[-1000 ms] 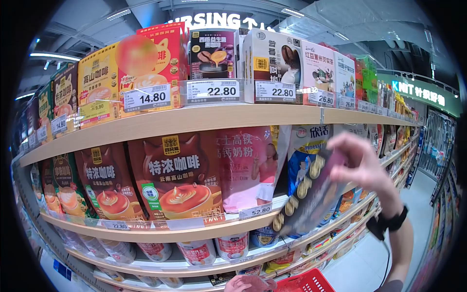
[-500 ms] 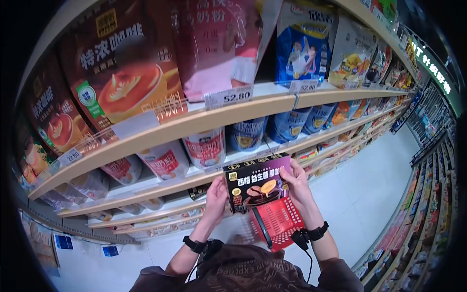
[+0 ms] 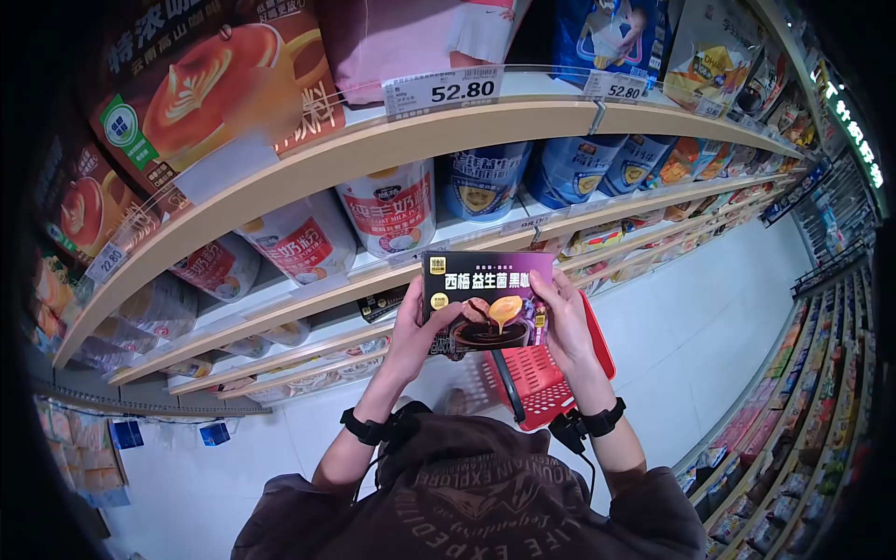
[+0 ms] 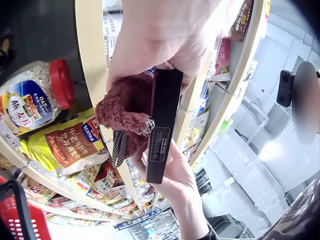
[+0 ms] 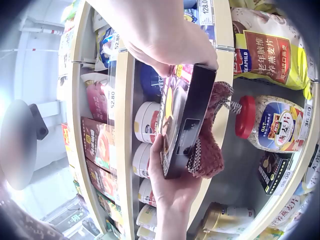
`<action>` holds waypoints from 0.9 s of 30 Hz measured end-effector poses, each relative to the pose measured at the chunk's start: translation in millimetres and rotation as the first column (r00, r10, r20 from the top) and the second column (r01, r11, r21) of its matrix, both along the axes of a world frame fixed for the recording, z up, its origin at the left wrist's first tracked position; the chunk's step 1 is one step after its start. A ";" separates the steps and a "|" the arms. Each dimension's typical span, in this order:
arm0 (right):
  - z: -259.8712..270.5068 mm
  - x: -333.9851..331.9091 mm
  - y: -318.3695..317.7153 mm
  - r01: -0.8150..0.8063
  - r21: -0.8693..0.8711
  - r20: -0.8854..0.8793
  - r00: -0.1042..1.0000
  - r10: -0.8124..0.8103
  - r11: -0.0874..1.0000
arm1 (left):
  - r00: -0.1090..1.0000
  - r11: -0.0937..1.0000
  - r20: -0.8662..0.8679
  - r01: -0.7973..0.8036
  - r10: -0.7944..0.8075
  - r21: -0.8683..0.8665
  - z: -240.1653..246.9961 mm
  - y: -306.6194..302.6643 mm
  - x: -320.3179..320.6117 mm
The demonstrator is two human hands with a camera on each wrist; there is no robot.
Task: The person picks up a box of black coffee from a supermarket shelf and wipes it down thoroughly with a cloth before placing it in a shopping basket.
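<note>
As you are standing beside a stocked shelf, your left hand and right hand are gripping opposite ends of a dark coffee box, fingers curled round its edges and both thumbs lying on its printed front. The box is facing up toward you, upper edge near the shelf. In the wrist views, a fuzzy reddish-brown item with checked trim is showing behind it; whether your fingers are also gripping that item, you cannot tell. A red basket is sitting lower down, partly hidden behind the box and your right hand. White-and-red cans and blue cans are lining the shelf beyond.
</note>
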State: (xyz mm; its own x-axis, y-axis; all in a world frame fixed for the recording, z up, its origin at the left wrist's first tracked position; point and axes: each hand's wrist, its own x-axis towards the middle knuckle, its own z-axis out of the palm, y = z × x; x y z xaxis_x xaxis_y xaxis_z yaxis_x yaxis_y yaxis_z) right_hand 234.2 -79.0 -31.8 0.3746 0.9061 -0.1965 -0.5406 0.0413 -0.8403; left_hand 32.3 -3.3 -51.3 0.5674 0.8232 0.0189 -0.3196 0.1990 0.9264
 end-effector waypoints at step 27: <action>-117.4 -5.3 -54.9 -0.315 0.141 0.483 0.849 0.213 0.938 | 0.998 0.998 0.029 -0.048 0.049 -0.044 25.3 -14.0 4.5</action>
State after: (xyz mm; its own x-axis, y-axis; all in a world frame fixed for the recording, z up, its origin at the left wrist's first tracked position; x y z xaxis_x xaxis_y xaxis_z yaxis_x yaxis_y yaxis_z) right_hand 228.9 -133.9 -149.3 0.1155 0.9836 0.1386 -0.1164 0.1520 -0.9815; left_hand 36.8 -17.4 -26.0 0.5264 0.8502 -0.0006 -0.3576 0.2220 0.9071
